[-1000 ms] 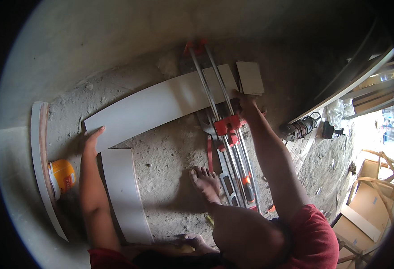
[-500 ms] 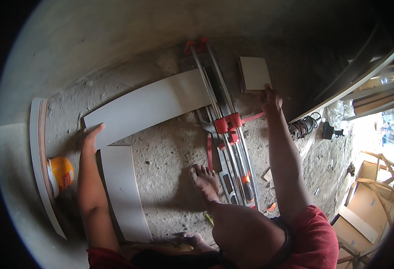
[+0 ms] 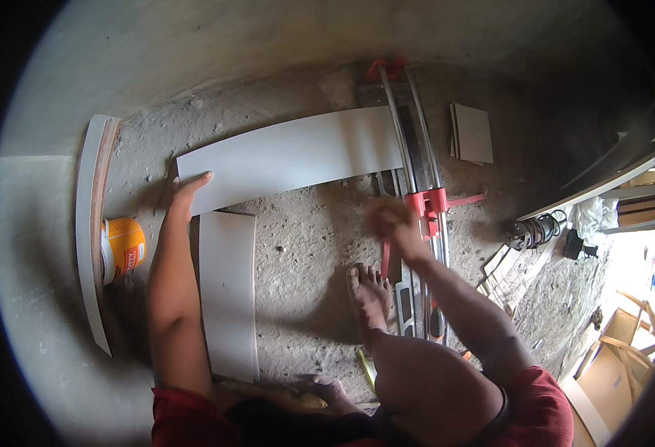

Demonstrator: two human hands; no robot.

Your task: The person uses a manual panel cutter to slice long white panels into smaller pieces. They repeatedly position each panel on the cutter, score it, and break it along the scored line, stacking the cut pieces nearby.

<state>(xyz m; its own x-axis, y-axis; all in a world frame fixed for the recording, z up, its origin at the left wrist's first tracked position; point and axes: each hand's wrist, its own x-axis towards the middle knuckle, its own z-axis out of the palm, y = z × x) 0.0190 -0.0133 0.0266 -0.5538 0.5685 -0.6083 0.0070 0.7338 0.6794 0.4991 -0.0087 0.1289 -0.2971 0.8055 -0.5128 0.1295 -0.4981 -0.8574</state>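
Note:
A long pale tile (image 3: 290,153) lies with its right end under the rails of a manual tile cutter (image 3: 426,197), which has red fittings and stands on the rough floor. My left hand (image 3: 187,192) grips the tile's left end, thumb on the top face and fingers hidden at the edge. Smeared by motion, my right hand (image 3: 396,225) hovers just left of the cutter's red carriage (image 3: 426,201); its fingers are not clear. Another long tile (image 3: 228,294) lies below the first, beside my left forearm. Several square tile pieces (image 3: 472,134) are stacked right of the cutter.
An orange bucket (image 3: 125,246) and tall leaning boards (image 3: 93,223) stand at the left wall. On the right are a corded power tool (image 3: 525,232), a black adapter-like object (image 3: 579,244), clear plastic and a wooden frame (image 3: 633,335). My bare foot (image 3: 371,294) is beside the cutter.
My right hand has left the square tile pieces and moved left to the cutter's carriage. The left hand keeps its hold on the tile's end. The whole view has shifted.

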